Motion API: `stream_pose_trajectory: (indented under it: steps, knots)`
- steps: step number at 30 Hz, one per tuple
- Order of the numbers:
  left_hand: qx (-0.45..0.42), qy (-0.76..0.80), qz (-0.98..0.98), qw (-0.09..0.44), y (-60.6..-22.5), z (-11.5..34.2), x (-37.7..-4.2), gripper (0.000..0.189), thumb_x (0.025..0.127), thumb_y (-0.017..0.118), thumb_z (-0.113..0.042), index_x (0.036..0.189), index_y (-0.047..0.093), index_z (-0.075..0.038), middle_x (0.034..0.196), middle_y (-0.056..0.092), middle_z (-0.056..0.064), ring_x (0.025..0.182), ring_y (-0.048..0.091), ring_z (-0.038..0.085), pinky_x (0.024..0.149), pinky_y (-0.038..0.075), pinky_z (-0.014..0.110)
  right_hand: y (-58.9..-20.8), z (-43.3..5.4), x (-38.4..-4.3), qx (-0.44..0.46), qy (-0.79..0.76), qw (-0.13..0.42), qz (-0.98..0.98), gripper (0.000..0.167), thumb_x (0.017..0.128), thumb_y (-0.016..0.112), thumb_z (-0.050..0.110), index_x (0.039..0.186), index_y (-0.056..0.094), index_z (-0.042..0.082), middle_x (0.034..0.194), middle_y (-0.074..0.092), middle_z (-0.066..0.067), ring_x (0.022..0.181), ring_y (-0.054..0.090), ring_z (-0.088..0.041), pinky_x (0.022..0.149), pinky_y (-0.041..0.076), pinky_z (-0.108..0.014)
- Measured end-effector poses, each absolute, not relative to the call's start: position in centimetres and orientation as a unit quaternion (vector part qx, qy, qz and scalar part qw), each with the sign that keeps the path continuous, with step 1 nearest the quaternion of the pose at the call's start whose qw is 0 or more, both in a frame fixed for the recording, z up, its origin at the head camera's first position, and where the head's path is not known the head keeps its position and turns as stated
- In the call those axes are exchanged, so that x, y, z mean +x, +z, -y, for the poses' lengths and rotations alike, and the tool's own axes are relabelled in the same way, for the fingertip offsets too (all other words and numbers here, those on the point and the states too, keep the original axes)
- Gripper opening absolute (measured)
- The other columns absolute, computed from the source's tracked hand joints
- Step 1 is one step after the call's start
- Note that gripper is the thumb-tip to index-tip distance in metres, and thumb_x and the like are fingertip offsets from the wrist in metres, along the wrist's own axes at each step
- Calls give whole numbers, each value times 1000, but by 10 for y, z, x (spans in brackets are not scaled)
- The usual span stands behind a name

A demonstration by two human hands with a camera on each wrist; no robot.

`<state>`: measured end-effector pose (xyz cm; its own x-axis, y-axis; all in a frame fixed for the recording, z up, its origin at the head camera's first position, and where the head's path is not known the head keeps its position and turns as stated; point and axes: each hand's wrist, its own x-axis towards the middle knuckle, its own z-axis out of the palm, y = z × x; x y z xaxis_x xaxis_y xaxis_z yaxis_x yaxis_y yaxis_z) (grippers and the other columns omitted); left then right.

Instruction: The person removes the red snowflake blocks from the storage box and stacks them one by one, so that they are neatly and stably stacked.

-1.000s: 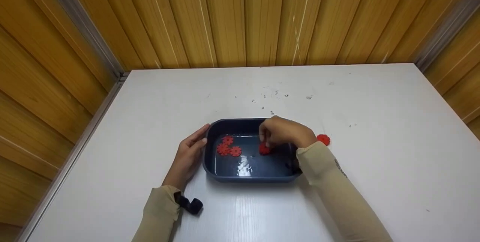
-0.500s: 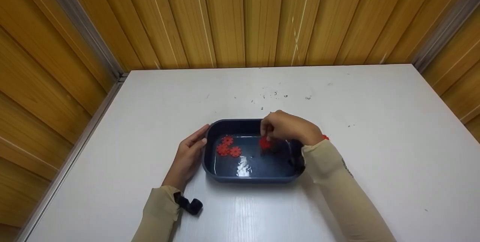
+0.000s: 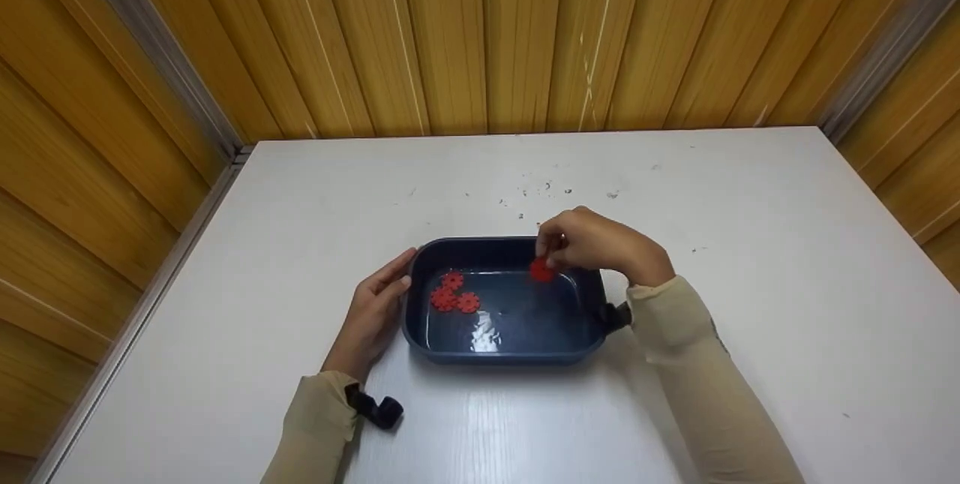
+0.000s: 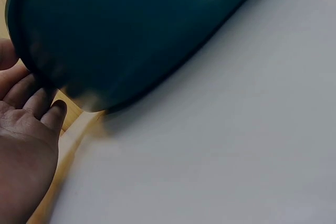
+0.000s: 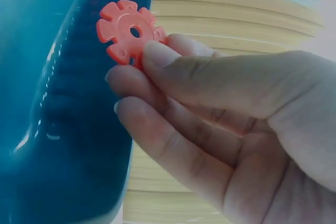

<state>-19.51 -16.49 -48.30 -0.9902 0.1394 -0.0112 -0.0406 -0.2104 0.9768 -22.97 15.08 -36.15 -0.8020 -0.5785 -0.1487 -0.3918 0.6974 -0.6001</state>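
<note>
A red notched interlocking disc (image 5: 134,32) with a hole in its centre is pinched between the thumb and fingers of my right hand (image 3: 600,240), over the far right part of a dark blue rectangular tub (image 3: 506,359). Several similar red discs (image 3: 450,293) lie grouped on the tub's floor at the left. My left hand (image 3: 375,308) rests against the tub's left side, its fingers fairly straight. In the left wrist view, those fingers (image 4: 39,100) touch the tub's outer wall (image 4: 115,40).
The tub stands on a white table (image 3: 300,206) marked with dark scuffs near the middle. Wood-patterned panels (image 3: 450,41) rise behind the table and at both sides. A black wrist mount (image 3: 379,410) sits on the left sleeve, another (image 3: 616,317) on the right.
The right hand has raised the disc from low in the tub and moved slightly right and away. My forearm now hides a red disc seen earlier on the table. The left hand stays in place.
</note>
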Motion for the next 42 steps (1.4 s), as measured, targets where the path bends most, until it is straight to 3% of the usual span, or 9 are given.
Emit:
stream_pose_trajectory:
  steps: [23,32,42]
  knots:
    - [38,772,-632,56,-485,167,-197,50,93,55,-5,142,45,-1,151,41,11,143,33,19,113,32,24,-366,-202,-223,-223,-314,108,-917,11,84,67,-1,93,72,4,85,72,-8,74,66,-20,68,53,-27]
    - [48,781,-620,57,-486,167,-196,51,93,54,-4,142,43,1,151,41,13,143,33,19,108,37,16,-372,-226,-217,-184,-330,104,-920,11,85,66,1,94,72,5,83,72,-7,74,65,-13,66,52,-21]
    - [46,780,-621,54,-485,169,-194,50,94,54,-4,142,43,2,151,41,13,143,33,19,109,36,17,-384,-244,-215,-162,-324,103,-926,13,86,65,1,96,71,6,85,72,-8,76,67,-23,69,49,-24]
